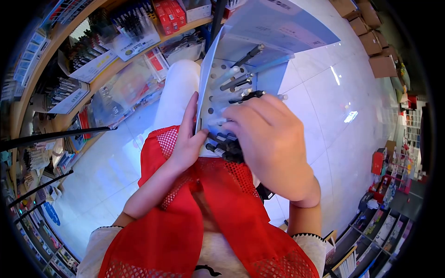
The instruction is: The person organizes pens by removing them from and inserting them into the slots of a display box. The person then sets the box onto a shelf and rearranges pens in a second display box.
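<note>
A white display box with a tall printed back panel rests on my lap. Its inner tray has round holes, and several pens with clear or black barrels stand tilted in them. My left hand holds the box's left wall, with the thumb over the near edge. Over the near right part of the tray is my right hand, its thumb and fingers pinched on a clear-capped pen. Dark pens cluster below these fingers. My right palm hides part of the tray.
Curved wooden shelves with pens and red boxes line the left. Cardboard boxes are stacked at the upper right. Racks of goods stand at the lower right. Pale floor tiles show beyond the box.
</note>
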Tool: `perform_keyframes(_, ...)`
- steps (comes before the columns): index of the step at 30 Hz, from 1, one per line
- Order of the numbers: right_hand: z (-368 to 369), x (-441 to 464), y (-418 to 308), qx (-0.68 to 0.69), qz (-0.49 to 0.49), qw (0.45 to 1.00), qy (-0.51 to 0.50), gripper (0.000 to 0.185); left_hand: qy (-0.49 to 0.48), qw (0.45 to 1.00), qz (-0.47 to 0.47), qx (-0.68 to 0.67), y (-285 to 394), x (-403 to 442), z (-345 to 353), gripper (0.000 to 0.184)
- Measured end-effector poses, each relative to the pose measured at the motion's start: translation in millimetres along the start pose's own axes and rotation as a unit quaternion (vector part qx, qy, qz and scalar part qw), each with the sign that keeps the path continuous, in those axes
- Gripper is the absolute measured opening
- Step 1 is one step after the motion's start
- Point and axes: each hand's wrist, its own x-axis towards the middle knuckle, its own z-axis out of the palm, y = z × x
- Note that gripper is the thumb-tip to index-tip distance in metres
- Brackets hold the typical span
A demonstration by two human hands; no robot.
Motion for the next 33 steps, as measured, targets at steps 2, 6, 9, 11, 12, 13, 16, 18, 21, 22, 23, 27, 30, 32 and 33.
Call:
perform_keyframes(2,-4.2,4.0,5.2,-0.019,0.012,0.999,-0.038,0.018,0.022,1.000,0.011,0.019,10.3,0.2,7.1,0.075)
perform_keyframes(6,-8.7,13.7,13.6,-0.045,-0.010,0.992,-0.114,0.017,0.037,0.995,0.039,0.083,7.7,2.3,5.2,0.074)
perform_keyframes(9,-3.2,12.3,14.4,-0.042,-0.021,0.993,-0.111,0.016,0.037,0.995,0.049,0.082,5.9,4.1,1.8,0.074)
perform_keyframes(11,2.2,10.4,14.0,-0.031,-0.028,0.995,-0.090,0.015,0.035,0.994,0.055,0.087,3.2,4.7,-1.5,0.074)
perform_keyframes(12,5.5,9.3,14.8,-0.022,-0.035,0.996,-0.076,0.013,0.033,0.993,0.059,0.100,-1.9,6.3,-4.3,0.074)
perform_keyframes(13,8.2,8.3,15.5,-0.013,-0.042,0.997,-0.060,0.012,0.030,0.991,0.064,0.112,-4.2,7.5,-6.2,0.075)
perform_keyframes(16,14.5,5.4,13.7,-0.007,-0.023,0.999,-0.029,0.013,0.004,0.998,0.045,0.043,-2.3,7.0,-8.3,0.077)
perform_keyframes(18,17.6,5.0,13.3,0.002,-0.015,1.000,-0.011,0.013,0.001,0.999,0.049,0.024,-2.2,7.7,-8.7,0.077)
perform_keyframes(21,18.7,5.9,12.7,0.017,-0.013,1.000,0.007,0.013,0.006,0.998,0.050,0.030,-1.6,6.9,-10.0,0.077)
perform_keyframes(22,18.7,5.7,12.6,0.021,-0.013,1.000,0.011,0.013,0.009,0.998,0.048,0.037,-1.6,6.1,-10.3,0.077)
perform_keyframes(23,19.0,5.5,12.7,0.026,-0.015,0.999,0.018,0.013,0.010,0.998,0.050,0.038,-1.3,5.8,-10.5,0.077)
perform_keyframes(27,15.7,5.4,11.6,0.035,-0.023,0.999,0.034,0.014,0.007,0.997,0.065,0.032,1.4,6.3,-10.9,0.077)
perform_keyframes(30,15.5,5.3,10.1,0.048,-0.030,0.997,0.058,0.016,0.008,0.997,0.065,0.035,4.5,5.8,-11.6,0.077)
perform_keyframes(32,17.1,4.9,11.2,0.059,-0.035,0.995,0.077,0.017,0.015,0.997,0.059,0.051,5.7,5.5,-12.6,0.077)
perform_keyframes(33,18.1,5.0,12.9,0.064,-0.039,0.994,0.084,0.017,0.020,0.996,0.056,0.064,6.0,5.9,-13.3,0.077)
